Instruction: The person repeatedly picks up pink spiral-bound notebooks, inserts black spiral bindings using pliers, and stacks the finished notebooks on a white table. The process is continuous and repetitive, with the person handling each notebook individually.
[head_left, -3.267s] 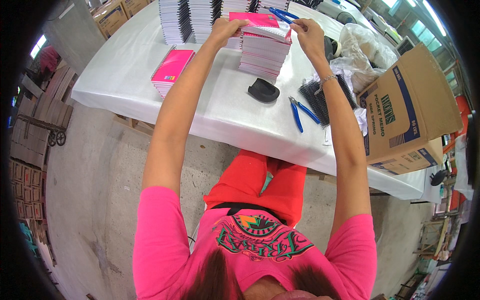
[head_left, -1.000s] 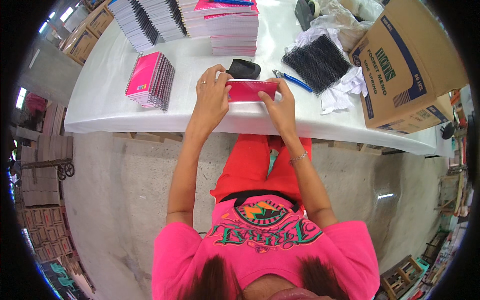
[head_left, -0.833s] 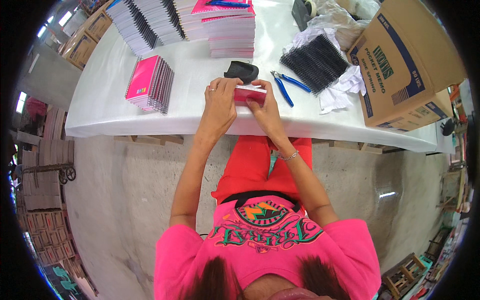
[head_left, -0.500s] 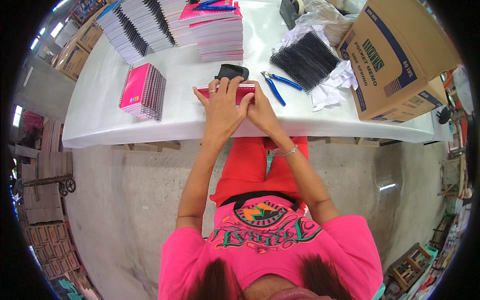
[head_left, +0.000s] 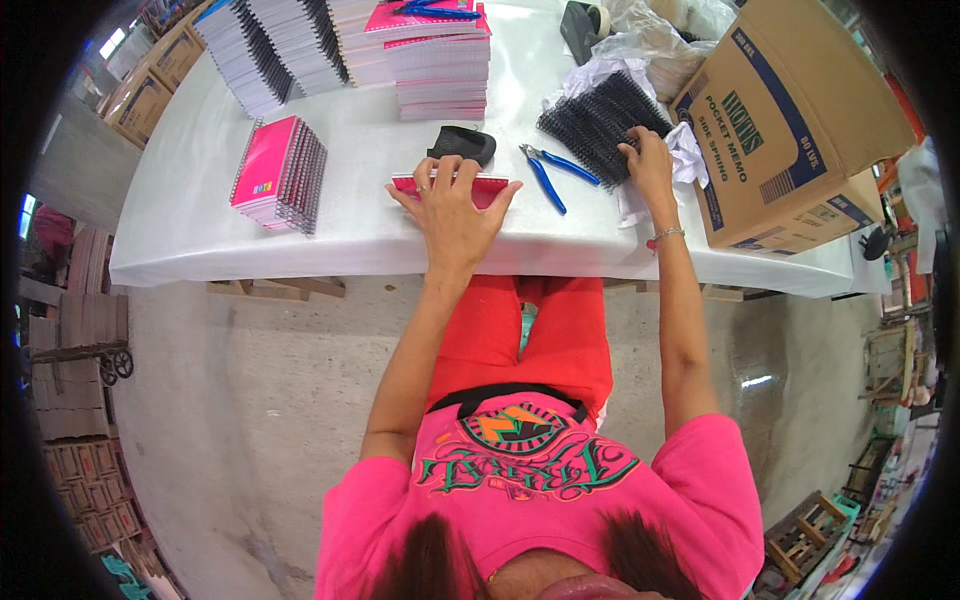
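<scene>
My left hand lies over a small pink notebook near the table's front edge. Its fingers reach across the far side and the thumb is at the right end, gripping it. To the right, my right hand has its fingertips bent in a pinch at the near right edge of a pile of black spiral binding coils. Just what the fingertips hold is too small to make out clearly. Blue-handled cutting pliers lie open between the hands. Behind the notebook sits a black holder-like object.
Coil-bound pink notebooks are stacked at the left of the white-covered table. Taller notebook stacks stand at the back, with another blue tool on top. An open cardboard box stands right, beside crumpled white paper.
My right hand has left the notebook and moved right to the coil pile. My left hand stays on the notebook, its thumb now spread out to the right.
</scene>
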